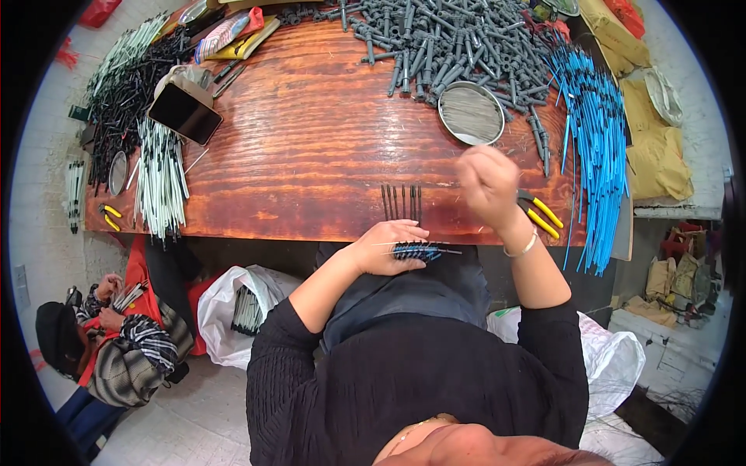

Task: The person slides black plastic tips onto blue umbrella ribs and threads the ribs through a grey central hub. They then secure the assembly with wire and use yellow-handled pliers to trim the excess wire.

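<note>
My left hand (388,247) is closed around a small bundle of slim blue-and-black rods (420,251), over my lap just off the table's front edge. A few thin, pale wires stick out past its fingers. My right hand (489,180) is raised over the front right of the table, its fingers curled together and slightly blurred. What it pinches, if anything, is too small to make out. Just beyond it stands a round tin (503,124) of thin metallic wires. Several short black rods (401,202) lie side by side at the table edge in front of my left hand.
Grey plastic tubes (435,46) are heaped at the back. Long blue rods (598,155) pile up on the right, near yellow-handled pliers (542,213). White rods (161,186), black parts and a phone (185,113) occupy the left. Another person (128,342) sits at lower left.
</note>
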Tool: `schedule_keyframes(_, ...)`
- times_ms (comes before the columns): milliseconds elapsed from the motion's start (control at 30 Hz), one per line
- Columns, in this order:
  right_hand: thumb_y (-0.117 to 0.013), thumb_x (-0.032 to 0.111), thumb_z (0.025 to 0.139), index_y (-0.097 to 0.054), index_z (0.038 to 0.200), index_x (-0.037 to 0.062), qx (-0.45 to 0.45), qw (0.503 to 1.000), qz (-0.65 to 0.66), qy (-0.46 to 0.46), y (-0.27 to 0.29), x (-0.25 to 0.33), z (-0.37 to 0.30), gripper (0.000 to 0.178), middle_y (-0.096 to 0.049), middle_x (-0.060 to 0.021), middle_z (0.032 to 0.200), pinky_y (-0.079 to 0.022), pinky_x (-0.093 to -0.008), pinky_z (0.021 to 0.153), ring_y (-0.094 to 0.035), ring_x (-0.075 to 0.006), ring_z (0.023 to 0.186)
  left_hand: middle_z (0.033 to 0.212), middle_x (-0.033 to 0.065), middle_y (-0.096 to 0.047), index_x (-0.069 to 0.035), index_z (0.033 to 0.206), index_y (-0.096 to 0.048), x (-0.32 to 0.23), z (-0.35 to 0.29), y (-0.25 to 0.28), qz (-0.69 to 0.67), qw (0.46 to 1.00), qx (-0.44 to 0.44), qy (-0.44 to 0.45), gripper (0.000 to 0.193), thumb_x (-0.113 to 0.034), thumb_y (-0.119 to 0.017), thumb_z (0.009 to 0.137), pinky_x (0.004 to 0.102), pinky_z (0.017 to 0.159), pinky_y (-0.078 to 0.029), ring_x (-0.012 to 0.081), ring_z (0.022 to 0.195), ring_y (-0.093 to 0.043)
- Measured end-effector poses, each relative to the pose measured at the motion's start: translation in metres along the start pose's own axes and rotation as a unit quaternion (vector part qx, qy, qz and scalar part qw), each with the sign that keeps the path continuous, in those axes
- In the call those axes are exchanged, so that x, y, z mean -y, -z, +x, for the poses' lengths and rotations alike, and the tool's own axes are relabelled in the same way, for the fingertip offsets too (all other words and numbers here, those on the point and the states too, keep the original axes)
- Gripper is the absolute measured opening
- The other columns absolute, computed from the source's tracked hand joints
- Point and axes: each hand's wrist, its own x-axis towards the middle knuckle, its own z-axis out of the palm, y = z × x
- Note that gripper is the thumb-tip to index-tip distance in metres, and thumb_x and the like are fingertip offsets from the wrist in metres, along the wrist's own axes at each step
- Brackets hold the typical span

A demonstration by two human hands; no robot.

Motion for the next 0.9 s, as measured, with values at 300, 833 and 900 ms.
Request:
schedule_keyframes(300, -0.063, 0.012, 0.067, -0.057, 0.067, 0.0056, 0.273, 0.958, 0.052, 0.075, -0.081, -0.023, -0.027, 0.009, -0.057, -0.0058, 0.078, -0.045, -0.0364, 0.069, -0.055, -0.0260, 0.075, 0.098, 0.0155, -0.063, -0.004, 0.097, -0.064, -0.009, 0.002, 0.008, -0.040, 0.992, 0.010, 0.117, 0.039, -0.025, -0.075, 0.066, 0.0410, 0.091, -0.043, 0.0313, 0.099, -0.058)
schedule_keyframes(833, -0.057, 0.008, 0.068, -0.056, 0.064, 0.0043, 0.196, 0.896, -0.386, -0.096, 0.022, -0.129, 0.008, 0.005, -0.056, -0.0101, 0.076, -0.047, -0.0410, 0.061, -0.056, -0.0291, 0.074, 0.108, 0.0194, -0.059, -0.005, 0.107, -0.060, -0.003, 0.000, 0.013, 0.006, 0.997, -0.039, 0.066, 0.056, -0.028, -0.079, 0.059, 0.0428, 0.093, -0.040, 0.0342, 0.104, -0.055)
schedule_keyframes(900, -0.056, 0.008, 0.068, -0.057, 0.065, 0.0045, 0.190, 0.900, -0.380, -0.096, 0.025, -0.121, 0.008, 0.005, -0.056, -0.0100, 0.076, -0.047, -0.0409, 0.061, -0.056, -0.0294, 0.074, 0.107, 0.0196, -0.059, -0.004, 0.106, -0.060, -0.001, -0.002, 0.012, 0.010, 0.997, -0.040, 0.066, 0.056, -0.028, -0.079, 0.059, 0.0433, 0.093, -0.040, 0.0341, 0.103, -0.056)
